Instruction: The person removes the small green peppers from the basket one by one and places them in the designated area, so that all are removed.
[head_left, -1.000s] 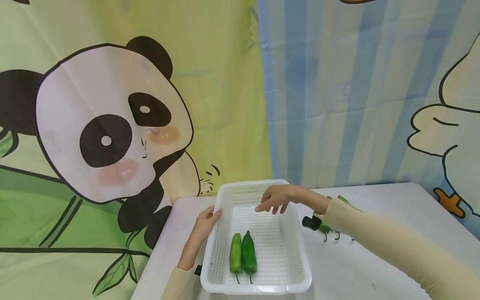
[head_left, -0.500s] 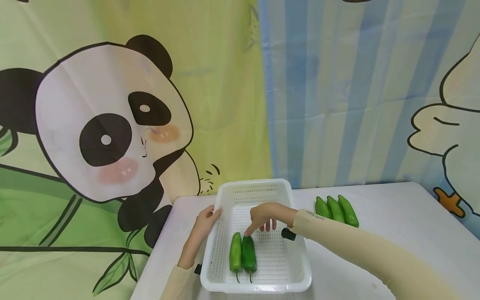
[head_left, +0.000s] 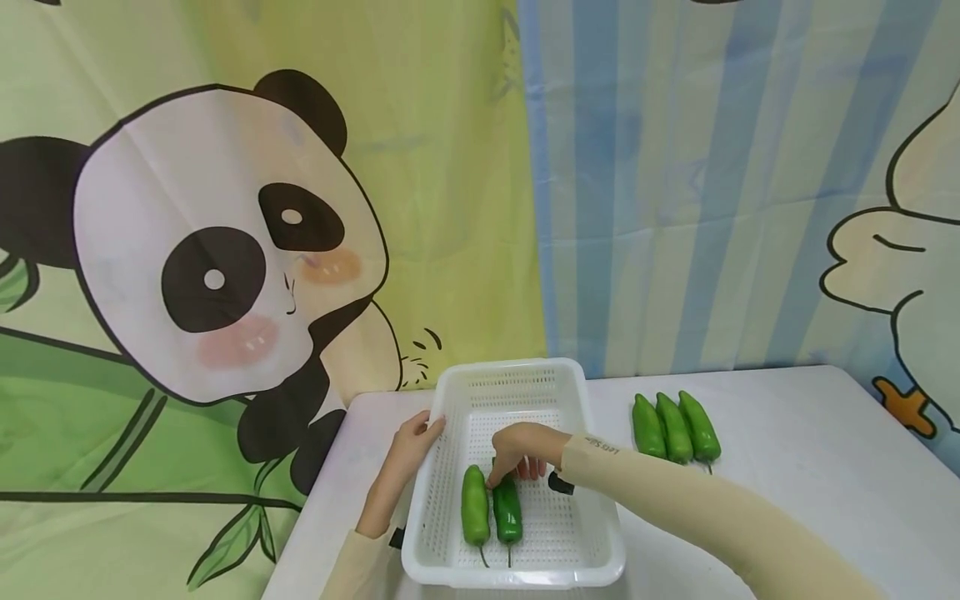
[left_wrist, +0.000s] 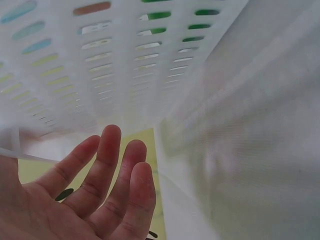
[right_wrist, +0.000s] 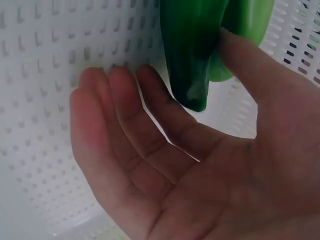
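A white perforated plastic basket (head_left: 517, 577) stands on the table with two long green peppers inside, stems toward the near end. My left hand (head_left: 408, 446) holds the basket's left rim, thumb over the top; in the left wrist view its fingers (left_wrist: 107, 155) extend along the outer side of the slotted wall. Inside the basket, my right hand (head_left: 519, 450) grips the dark green pepper (head_left: 507, 512) near its pointed far end. In the right wrist view the thumb lies between this pepper and the lighter green pepper (right_wrist: 257, 20), with the index finger on the opposite side.
Three more green peppers (head_left: 675, 429) lie side by side on the white-covered table (head_left: 795, 467), right of the basket. Behind the table hangs a cartoon-printed curtain (head_left: 457, 208). My right sleeve (head_left: 675, 500) reaches across the basket's right rim.
My right hand has come down and toward me from above the basket's far part onto the dark green pepper. That pepper has shifted slightly right, apart from the lighter one. My left hand stays at the rim.
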